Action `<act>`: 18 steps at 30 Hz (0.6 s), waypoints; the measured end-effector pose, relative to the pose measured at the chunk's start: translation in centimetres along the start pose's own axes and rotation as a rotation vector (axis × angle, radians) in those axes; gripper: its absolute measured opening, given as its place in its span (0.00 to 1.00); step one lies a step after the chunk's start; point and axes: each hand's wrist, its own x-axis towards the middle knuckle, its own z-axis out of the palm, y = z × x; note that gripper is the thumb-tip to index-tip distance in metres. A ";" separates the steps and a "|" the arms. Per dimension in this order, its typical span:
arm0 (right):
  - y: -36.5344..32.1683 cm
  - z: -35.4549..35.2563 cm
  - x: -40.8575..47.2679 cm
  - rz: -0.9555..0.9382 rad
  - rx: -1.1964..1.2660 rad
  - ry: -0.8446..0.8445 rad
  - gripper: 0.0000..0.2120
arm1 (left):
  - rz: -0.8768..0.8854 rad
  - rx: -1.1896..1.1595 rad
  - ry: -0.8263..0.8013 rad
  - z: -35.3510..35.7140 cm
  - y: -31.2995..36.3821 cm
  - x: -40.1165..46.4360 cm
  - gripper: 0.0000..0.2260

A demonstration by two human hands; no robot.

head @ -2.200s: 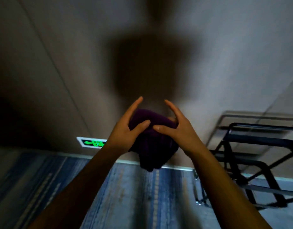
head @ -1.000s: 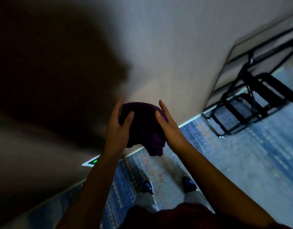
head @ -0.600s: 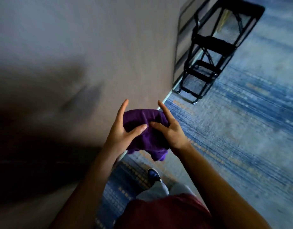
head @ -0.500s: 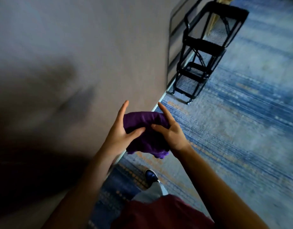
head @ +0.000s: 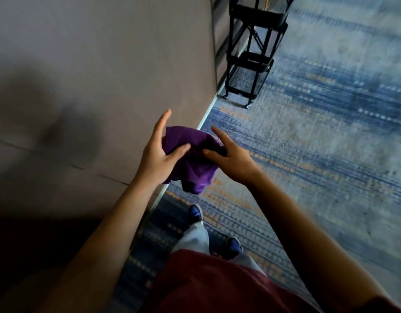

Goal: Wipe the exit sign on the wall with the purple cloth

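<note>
Purple cloth (head: 192,159) btwn left hand (head: 155,161) & right hand (head: 232,159)

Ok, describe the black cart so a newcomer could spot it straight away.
Follow the grey wall up to the top of the view, where it meets the blue patterned carpet. The cart stands there against the wall's base. It is the only black wire-mesh frame on small wheels, well beyond the purple cloth held by both hands.
</note>
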 end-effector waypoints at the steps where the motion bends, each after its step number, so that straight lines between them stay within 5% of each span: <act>1: 0.1 0.6 -0.5 0.021 0.042 0.007 0.37 | -0.001 0.015 -0.011 -0.4 -0.1 -0.5 0.39; 7: -2.9 5.8 -1.8 0.048 0.352 0.056 0.49 | 0.069 0.056 -0.139 -5.2 -1.0 -0.8 0.38; 18: -4.8 21.4 -4.1 0.080 0.743 0.068 0.43 | 0.062 -0.073 -0.217 -14.1 -7.6 -5.6 0.35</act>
